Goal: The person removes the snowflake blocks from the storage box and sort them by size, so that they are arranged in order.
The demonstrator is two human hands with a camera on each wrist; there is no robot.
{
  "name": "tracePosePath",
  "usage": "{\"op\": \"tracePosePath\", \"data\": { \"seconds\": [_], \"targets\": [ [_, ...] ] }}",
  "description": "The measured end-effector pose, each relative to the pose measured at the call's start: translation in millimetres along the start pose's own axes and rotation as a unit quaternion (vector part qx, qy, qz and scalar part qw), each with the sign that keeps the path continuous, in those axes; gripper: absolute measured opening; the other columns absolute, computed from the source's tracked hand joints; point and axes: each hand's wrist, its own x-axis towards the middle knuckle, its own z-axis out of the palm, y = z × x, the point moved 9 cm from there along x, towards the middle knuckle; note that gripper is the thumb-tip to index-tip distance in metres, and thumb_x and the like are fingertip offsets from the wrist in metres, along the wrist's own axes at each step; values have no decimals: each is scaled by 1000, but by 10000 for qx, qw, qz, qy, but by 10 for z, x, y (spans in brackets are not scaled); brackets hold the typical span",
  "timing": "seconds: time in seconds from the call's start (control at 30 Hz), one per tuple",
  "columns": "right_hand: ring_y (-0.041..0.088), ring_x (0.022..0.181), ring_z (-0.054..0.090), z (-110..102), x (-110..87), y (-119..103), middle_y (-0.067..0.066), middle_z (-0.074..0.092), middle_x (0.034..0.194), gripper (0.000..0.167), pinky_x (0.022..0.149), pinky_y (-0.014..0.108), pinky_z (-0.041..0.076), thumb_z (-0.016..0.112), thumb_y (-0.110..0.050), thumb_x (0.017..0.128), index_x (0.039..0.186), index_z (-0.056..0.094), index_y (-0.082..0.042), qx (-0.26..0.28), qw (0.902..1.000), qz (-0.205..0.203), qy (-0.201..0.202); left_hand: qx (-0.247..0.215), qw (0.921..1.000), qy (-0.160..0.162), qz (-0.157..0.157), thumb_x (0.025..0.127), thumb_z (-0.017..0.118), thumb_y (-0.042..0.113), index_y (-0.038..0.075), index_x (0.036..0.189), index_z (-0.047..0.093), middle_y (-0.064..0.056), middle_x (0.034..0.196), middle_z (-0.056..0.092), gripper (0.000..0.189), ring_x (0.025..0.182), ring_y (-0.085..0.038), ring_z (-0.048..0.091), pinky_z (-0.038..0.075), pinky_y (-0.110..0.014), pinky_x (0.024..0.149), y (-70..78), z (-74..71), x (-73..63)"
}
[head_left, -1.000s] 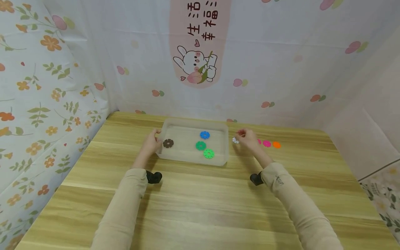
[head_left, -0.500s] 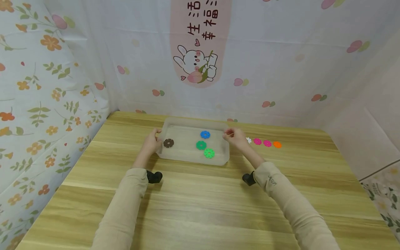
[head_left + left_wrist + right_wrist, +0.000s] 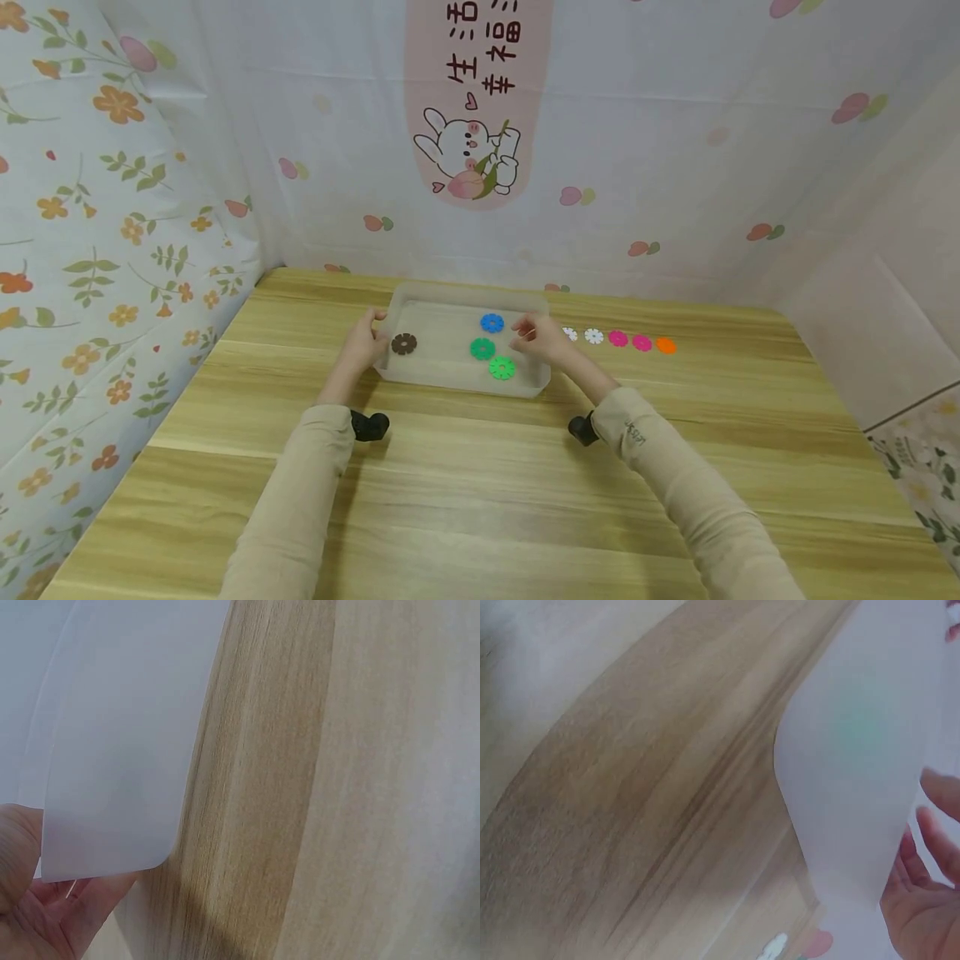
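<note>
A translucent plastic box (image 3: pixel 438 333) stands near the back of the table. My left hand (image 3: pixel 365 340) holds its left end, thumb over the rim and fingers outside in the left wrist view. Inside lie notched snowflake discs: brown (image 3: pixel 404 343) at the left, blue (image 3: pixel 492 322), dark green (image 3: pixel 482 349) and light green (image 3: pixel 502 367) towards the right. Over the right end reaches my right hand (image 3: pixel 543 340), its fingers apart and holding nothing. In the right wrist view the right fingers (image 3: pixel 936 840) show beyond the box wall, with the discs mostly hidden.
Right of the box runs a row of discs: two white, one of them (image 3: pixel 594 336) fully visible, two pink, including a pink disc (image 3: pixel 642 342), and an orange disc (image 3: pixel 666 345). A patterned curtain (image 3: pixel 637 150) hangs behind the wooden table (image 3: pixel 465 492).
My right hand has moved left from beside the white disc, past the rim, to over the inside of the box. Two white discs now show in the row. My left hand has stayed put.
</note>
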Motion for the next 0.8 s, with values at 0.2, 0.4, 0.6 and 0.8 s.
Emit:
{"op": "tracePosePath", "data": {
  "seconds": [0.2,0.4,0.6,0.8],
  "targets": [
    [32,100,57,218,28,-41,21,59,107,31,88,38,47,66,-7,80,108,58,6,-835,9943,-328,-573,101,9999,6,10,87,46,-1,0,135,34,-25,105,52,49,91,-29,51,44,-28,66,-9,-3,-11],
    [30,101,54,352,-1,-62,20,58,109,40,90,37,46,72,-8,76,110,57,5,-1197,9874,-249,-1007,68,9999,73,18,87,46,-1,0,134,35,-23,100,53,48,86,-26,51,42,-25,63,6,-6,-19],
    [29,99,55,386,-22,-75,20,58,106,42,88,35,46,73,-4,73,110,56,6,-1210,9872,-163,-1028,10,10000,76,41,88,46,-1,0,134,35,-22,99,53,47,84,-25,50,40,-24,60,21,-5,-10],
    [27,97,55,413,14,-53,18,59,104,40,87,34,47,73,-4,73,109,57,6,-1185,9874,-28,-1047,11,9999,120,15,87,46,-1,0,133,36,-21,99,53,47,84,-24,50,40,-24,61,2,-20,-17]
  ]
}}
